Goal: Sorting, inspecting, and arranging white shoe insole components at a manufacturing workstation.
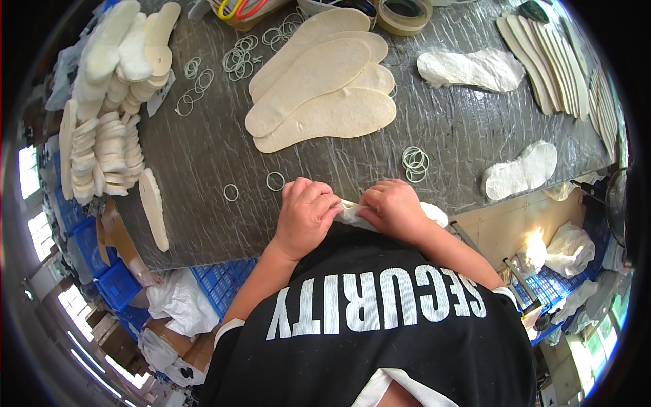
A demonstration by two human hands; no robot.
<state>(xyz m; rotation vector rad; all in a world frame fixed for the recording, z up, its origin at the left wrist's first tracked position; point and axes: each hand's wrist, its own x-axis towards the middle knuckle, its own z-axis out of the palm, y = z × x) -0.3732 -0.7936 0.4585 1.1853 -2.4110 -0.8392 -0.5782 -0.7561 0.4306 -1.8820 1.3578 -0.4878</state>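
At the table's near edge, my left hand (305, 214) and my right hand (395, 209) are both closed on a soft white insole-shaped piece (434, 214). It lies crosswise against my black shirt, and its middle is partly hidden by my fingers. Pale elastic material shows between my fingertips; I cannot make out its exact form. Two single pale rubber bands (275, 181) lie just beyond my left hand, and a small bunch of rubber bands (415, 164) sits beyond my right. Farther off, several flat cream insoles (319, 81) overlap in a pile.
Fluffy white insoles (108, 146) are stacked at the left edge of the dark table (196, 149). Two white insole-shaped pieces (521, 171) lie at right, near fanned cream insoles (546, 64). Tape (405, 15) stands at the back. Blue crates (224, 281) are below the table.
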